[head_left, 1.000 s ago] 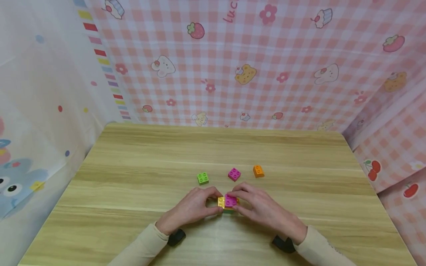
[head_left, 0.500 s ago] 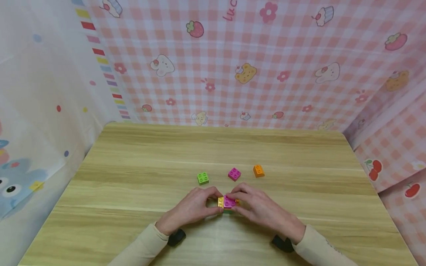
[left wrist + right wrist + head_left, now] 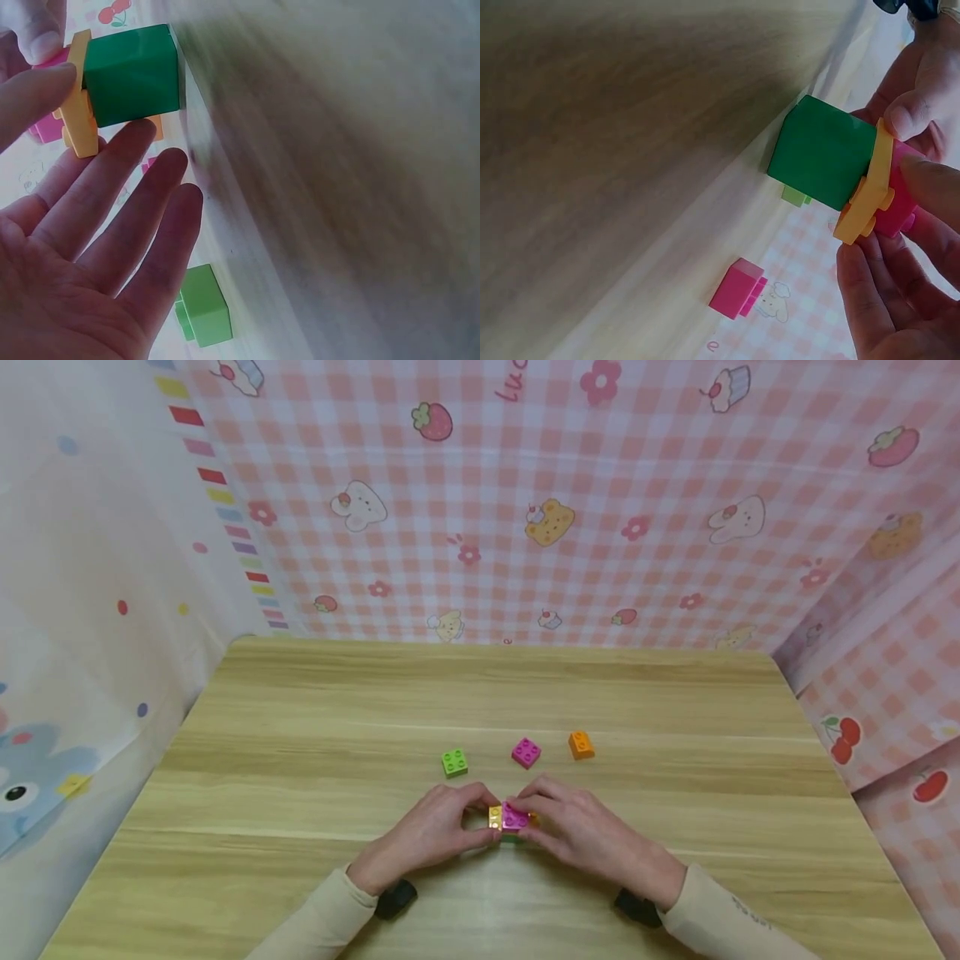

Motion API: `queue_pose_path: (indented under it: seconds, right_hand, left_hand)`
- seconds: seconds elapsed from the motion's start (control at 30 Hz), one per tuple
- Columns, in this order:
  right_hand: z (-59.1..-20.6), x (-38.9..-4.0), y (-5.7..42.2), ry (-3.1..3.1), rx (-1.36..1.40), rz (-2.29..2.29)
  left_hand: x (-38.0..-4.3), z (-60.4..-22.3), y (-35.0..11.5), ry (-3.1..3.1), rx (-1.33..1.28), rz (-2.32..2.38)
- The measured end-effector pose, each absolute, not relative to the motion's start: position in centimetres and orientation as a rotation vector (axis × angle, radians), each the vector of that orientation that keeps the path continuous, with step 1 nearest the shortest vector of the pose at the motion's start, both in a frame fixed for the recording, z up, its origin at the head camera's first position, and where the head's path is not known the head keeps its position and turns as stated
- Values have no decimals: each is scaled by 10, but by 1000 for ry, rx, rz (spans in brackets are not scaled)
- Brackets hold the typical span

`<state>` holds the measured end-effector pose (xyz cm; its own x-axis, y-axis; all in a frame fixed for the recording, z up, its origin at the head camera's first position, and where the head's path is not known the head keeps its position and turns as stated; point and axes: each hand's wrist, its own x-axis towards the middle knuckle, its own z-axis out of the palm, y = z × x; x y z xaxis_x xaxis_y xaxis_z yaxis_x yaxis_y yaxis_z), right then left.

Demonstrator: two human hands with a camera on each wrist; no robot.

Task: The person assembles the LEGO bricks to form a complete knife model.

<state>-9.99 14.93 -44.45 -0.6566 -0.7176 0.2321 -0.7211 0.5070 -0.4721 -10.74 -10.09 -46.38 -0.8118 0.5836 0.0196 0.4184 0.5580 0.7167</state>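
In the head view both hands meet at a small stack of toy building bricks. Its base is a large green brick, topped by a thin yellow-orange plate with studs. Above the plate is a magenta brick, which leaves part of the plate's studs exposed at either side. My left hand pinches the left end of the plate between thumb and index finger; its other fingers extend beside the green brick in the left wrist view. My right hand pinches the magenta brick from the right, thumb on the near side.
Beyond the hands lie a lime green brick, a second magenta brick and an orange sloped brick on the wooden table. A pink checked cloth hangs behind the table's far edge.
The magenta brick in my right hand has shifted slightly left and toward the body over the yellow-orange plate. My left hand keeps its pinch; the loose bricks lie where they were.
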Motion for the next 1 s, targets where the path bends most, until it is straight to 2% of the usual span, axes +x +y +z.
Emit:
queue_pose_path:
  seconds: [0.77, 1.0]
  right_hand:
    - [-446, -96, 148, -2794, 1213, 885]
    - [-437, -98, 155, -2898, 1066, 956]
  left_hand:
    - [-104, -460, -104, 2611, 832, 1049]
    - [-104, -460, -105, 2617, 830, 1042]
